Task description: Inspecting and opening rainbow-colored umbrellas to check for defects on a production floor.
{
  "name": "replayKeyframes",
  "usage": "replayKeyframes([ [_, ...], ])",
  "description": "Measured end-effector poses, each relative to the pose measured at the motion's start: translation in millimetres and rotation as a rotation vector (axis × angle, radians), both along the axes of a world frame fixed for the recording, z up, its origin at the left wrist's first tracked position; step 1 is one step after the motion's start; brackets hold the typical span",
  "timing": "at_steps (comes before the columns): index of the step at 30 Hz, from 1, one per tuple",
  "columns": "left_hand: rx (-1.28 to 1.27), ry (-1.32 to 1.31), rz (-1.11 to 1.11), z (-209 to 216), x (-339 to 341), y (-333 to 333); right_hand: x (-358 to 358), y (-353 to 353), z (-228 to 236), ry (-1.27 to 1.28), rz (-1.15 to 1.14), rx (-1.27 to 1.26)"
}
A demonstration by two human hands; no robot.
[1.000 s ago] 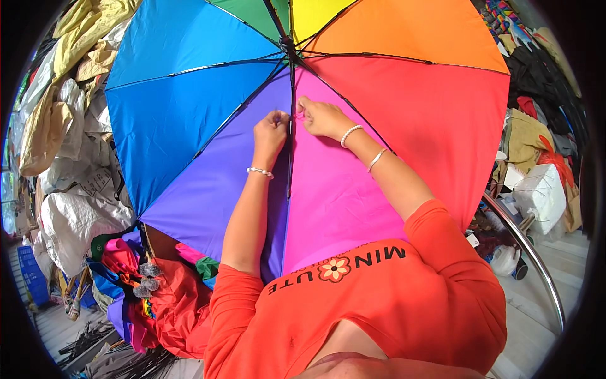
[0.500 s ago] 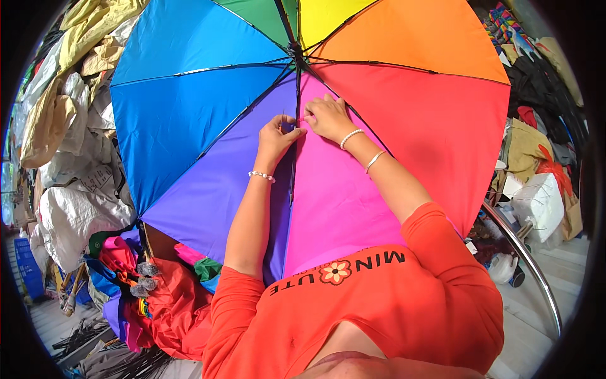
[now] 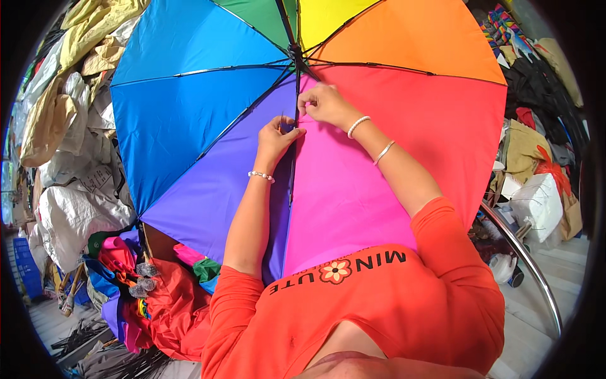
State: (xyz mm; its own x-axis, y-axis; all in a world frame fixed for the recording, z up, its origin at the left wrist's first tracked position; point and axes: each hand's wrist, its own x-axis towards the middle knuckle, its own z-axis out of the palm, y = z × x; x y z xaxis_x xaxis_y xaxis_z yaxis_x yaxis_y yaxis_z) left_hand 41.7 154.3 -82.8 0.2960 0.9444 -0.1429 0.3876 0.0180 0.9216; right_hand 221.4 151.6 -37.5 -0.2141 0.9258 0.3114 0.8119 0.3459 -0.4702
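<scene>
A rainbow umbrella (image 3: 208, 101) is spread open in front of me with its inner side showing. Black ribs run out from its hub (image 3: 295, 50). My left hand (image 3: 275, 140) is closed at the rib (image 3: 293, 161) between the purple and pink panels, thumb and fingers pinching there. A thin dark sliver shows by its index finger, too small to name. Just above and to the right, my right hand (image 3: 325, 104) is raised over the pink panel (image 3: 347, 183) with its fingertips pinched together. What they hold, if anything, is too fine to make out.
White and yellowish sacks (image 3: 82, 215) are heaped at the left. Folded colourful cloth (image 3: 170, 309) lies at lower left near a blue crate (image 3: 28, 265). At the right, a curved metal tube (image 3: 527, 259) stands near dark cloth and a white bundle (image 3: 536, 205).
My right hand has lifted up and slightly right, away from the left hand, and its fingers have drawn together. My left hand stays at the rib.
</scene>
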Motion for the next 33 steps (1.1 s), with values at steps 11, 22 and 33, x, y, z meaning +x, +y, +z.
replayKeyframes([
  [11, -0.008, -0.013, 0.005, 3.4, 0.2, -3.1, -16.3, -3.4, 1.2, -0.212, -0.114, -0.131],
  [22, -0.008, -0.028, 0.003, 5.2, 1.4, -3.5, -5.2, 4.4, 16.9, -0.471, -0.037, -0.329],
  [33, 0.008, -0.001, -0.004, -1.1, 0.5, -1.0, -0.5, -4.8, 0.1, -0.303, 0.050, -0.518],
])
